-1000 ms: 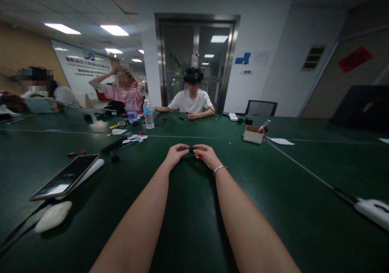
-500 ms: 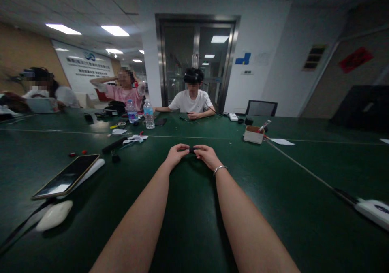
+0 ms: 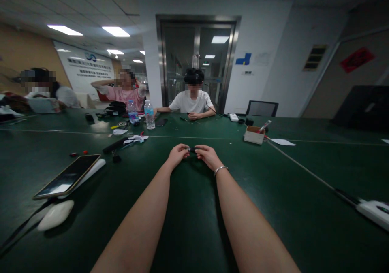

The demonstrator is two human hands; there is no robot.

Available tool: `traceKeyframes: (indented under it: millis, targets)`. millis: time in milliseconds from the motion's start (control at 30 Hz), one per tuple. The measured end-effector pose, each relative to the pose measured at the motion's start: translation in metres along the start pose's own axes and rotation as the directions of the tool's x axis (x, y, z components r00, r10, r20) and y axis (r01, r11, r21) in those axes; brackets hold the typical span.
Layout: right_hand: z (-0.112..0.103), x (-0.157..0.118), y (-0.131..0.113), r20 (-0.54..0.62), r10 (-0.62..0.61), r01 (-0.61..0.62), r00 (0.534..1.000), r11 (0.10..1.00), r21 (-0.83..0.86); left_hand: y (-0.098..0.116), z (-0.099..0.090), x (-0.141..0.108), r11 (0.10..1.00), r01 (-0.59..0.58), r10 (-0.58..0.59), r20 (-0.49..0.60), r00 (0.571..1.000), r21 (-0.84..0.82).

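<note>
A small black object [image 3: 192, 150] is held between the fingertips of both hands, a little above the green table [image 3: 194, 208]. My left hand [image 3: 178, 154] pinches its left end, where a greyish bit shows. My right hand [image 3: 207, 155], with a silver bangle on the wrist, pinches the right end. What the object is cannot be made out at this size. Both forearms reach forward over the table.
At left lie a phone [image 3: 68, 176], a white rounded object [image 3: 56, 215], a black clip [image 3: 116, 156] and paper scraps [image 3: 135, 138]. Bottles [image 3: 149, 115] stand farther back. A small box [image 3: 254, 135] is at right. A person in white [image 3: 192, 102] sits opposite.
A greyish part now shows at the left end of the small black object, by my left fingertips. Both hands stay almost in the same place.
</note>
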State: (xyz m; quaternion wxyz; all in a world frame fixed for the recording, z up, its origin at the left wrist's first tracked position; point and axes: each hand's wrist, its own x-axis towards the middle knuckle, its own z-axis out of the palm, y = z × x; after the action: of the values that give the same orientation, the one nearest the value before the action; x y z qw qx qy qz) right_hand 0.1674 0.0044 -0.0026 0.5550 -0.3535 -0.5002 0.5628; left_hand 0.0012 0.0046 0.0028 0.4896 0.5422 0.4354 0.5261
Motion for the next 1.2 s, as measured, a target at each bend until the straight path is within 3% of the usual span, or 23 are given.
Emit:
traceKeyframes:
  millis: [333, 500, 700, 867, 1200]
  targets:
    - [0.001, -0.003, -0.004, 0.011, 0.022, -0.022, 1.000, 0.999, 0.037, -0.013, -0.003, 0.007, 0.985, -0.072, 0.065, 0.048, 0.997, 0.160]
    - [0.001, -0.004, -0.004, 0.037, 0.018, -0.020, 0.999, 0.998, 0.054, -0.013, 0.000, 0.008, 0.972, -0.059, 0.056, 0.017, 0.998, 0.229]
    - [0.001, -0.003, -0.003, 0.019, 0.029, -0.030, 0.999, 0.998, 0.059, -0.009, 0.001, 0.006, 0.996, 0.024, -0.015, -0.097, 0.995, 0.085]
    - [0.001, -0.002, -0.002, 0.011, 0.034, -0.034, 0.999, 0.997, 0.067, -0.002, -0.003, -0.002, 0.997, -0.027, 0.025, -0.028, 0.999, -0.072]
    - [0.001, -0.002, -0.003, 0.017, 0.052, -0.053, 0.998, 0.997, 0.061, -0.005, -0.001, 0.001, 0.996, -0.070, 0.069, 0.014, 0.998, 0.053]
